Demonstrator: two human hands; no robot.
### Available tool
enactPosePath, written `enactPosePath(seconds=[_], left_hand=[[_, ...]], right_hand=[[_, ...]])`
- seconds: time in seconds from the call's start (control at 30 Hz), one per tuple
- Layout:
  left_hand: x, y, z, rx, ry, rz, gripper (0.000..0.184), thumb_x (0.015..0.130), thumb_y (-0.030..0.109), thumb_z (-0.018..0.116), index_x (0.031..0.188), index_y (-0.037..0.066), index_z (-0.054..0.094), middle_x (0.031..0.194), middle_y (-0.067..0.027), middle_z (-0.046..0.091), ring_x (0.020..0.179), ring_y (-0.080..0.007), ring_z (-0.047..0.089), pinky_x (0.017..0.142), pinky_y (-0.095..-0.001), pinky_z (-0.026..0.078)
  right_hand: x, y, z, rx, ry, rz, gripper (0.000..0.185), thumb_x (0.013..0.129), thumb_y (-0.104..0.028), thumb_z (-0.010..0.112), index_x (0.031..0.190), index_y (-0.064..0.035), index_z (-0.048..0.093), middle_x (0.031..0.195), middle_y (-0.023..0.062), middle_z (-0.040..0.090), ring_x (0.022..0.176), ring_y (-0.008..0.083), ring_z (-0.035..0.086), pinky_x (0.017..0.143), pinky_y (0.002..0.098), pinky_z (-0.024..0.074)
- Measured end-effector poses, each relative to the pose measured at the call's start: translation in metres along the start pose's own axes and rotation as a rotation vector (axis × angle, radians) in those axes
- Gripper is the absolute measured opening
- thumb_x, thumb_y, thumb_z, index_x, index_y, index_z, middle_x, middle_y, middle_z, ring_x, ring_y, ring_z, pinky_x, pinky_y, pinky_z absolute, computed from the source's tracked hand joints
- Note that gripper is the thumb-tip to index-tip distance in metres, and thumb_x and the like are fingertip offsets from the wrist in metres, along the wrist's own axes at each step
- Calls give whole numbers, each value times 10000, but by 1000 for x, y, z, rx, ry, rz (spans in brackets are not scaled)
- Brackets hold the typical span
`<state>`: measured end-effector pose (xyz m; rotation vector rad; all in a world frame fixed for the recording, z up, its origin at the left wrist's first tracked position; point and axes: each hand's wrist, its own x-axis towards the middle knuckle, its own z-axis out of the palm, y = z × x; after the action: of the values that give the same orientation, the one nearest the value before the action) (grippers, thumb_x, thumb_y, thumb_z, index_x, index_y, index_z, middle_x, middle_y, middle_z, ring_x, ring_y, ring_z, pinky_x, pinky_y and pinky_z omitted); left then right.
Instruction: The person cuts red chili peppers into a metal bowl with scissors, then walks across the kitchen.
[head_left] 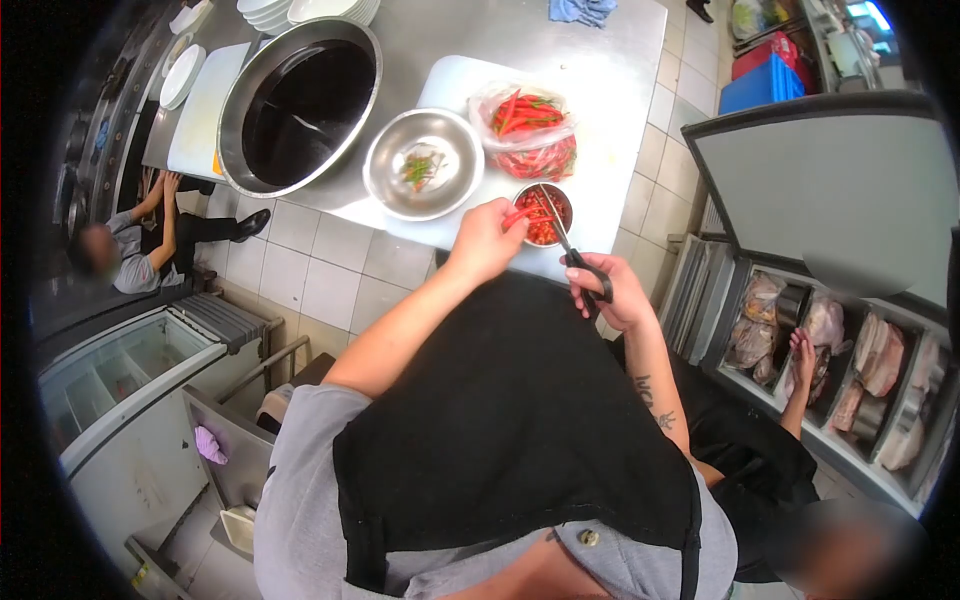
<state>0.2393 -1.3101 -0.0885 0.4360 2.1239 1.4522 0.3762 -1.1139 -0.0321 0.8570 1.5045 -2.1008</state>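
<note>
My left hand (487, 240) pinches red chili peppers (525, 214) over a small metal container (568, 228). Cut red chili pieces (541, 232) fill much of that container. In my right hand (620, 292) is a pair of black-handled scissors (561, 236), its blades across the container beside the held peppers. A clear plastic bag (553, 102) of whole red chilies with green stems sits just behind the container. To the left, a metal bowl (381, 170) holds some green stems and a little red. Bowl, bag and container are on a white cutting board (445, 85).
A large metal basin (228, 120) of dark liquid stands at the left, near stacked white plates (265, 12). On the right, another person's hand (803, 355) reaches into an open chest freezer (735, 300) of bagged meat. Another person (140, 245) is at far left.
</note>
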Motion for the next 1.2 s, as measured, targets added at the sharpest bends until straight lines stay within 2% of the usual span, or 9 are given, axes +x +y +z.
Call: enactPosePath(seconds=[0.27, 0.37, 0.4, 0.43, 0.47, 0.5, 0.53, 0.8, 1.2], left_hand=[[4, -9, 3, 50, 2, 16, 189, 942, 176, 694, 917, -9, 660, 681, -71, 682, 567, -126, 621, 543, -298, 484], [2, -20, 3, 59, 77, 175, 226, 948, 209, 693, 969, -16, 685, 717, -84, 694, 643, -161, 650, 615, -327, 518], [0, 2, -7, 108, -32, 17, 263, 952, 238, 693, 1013, -18, 700, 809, -107, 716, 741, -190, 679, 691, -348, 536], [-3, 14, -8, 64, -7, 29, 284, 953, 259, 681, 995, -22, 705, 879, -173, 729, 795, -261, 708, 747, -406, 547], [2, 11, -7, 6, -56, 1, 268, 967, 231, 676, 1033, -28, 698, 881, -137, 732, 799, -213, 699, 746, -370, 545], [5, 5, -2, -341, -86, -43, 232, 974, 170, 670, 1068, -41, 685, 889, -108, 730, 797, -162, 683, 745, -316, 533], [9, 9, -12, -86, -141, 1, 207, 977, 126, 665, 1084, -50, 676, 876, -87, 725, 799, -121, 664, 742, -279, 516], [6, 19, -18, 152, -151, 89, 193, 990, 152, 638, 1004, -38, 670, 768, -59, 712, 691, -90, 601, 661, -261, 464], [-2, 13, -17, -190, -88, 121, 143, 1027, 142, 597, 1022, 3, 561, 755, -27, 615, 676, -87, 573, 652, -239, 441]], right_hand=[[0, 1, -1, -119, 12, 19, 312, 871, -181, 796, 1100, -2, 682, 693, 4, 616, 531, 82, 572, 445, 229, 447], [-4, -6, 2, -198, 3, 47, 202, 890, -173, 788, 975, -30, 673, 690, -1, 586, 565, 89, 562, 472, 249, 452], [-5, -5, 5, -172, 43, 66, 188, 907, -179, 776, 915, -34, 657, 683, -5, 571, 580, 99, 564, 489, 264, 460], [-2, -2, 2, -94, 11, 86, 155, 912, -161, 762, 869, -69, 646, 706, 0, 606, 620, 93, 595, 523, 259, 478], [-4, -6, 3, -97, 15, 72, 174, 913, -165, 768, 875, -54, 639, 707, 9, 617, 604, 97, 596, 509, 265, 483], [3, 1, 0, -70, 24, 29, 182, 905, -163, 778, 909, -29, 656, 710, 24, 633, 588, 100, 600, 487, 265, 484], [10, 7, -4, -24, -1, -26, 178, 897, -143, 778, 944, -6, 674, 704, 37, 642, 575, 102, 604, 464, 262, 480], [16, 10, -11, -63, -56, -95, 352, 847, -194, 830, 1087, 25, 694, 678, 36, 635, 519, 88, 585, 452, 242, 471], [15, 11, -10, -138, -41, -149, 441, 874, -213, 811, 1209, 32, 663, 685, 31, 643, 545, 84, 585, 458, 246, 456]])
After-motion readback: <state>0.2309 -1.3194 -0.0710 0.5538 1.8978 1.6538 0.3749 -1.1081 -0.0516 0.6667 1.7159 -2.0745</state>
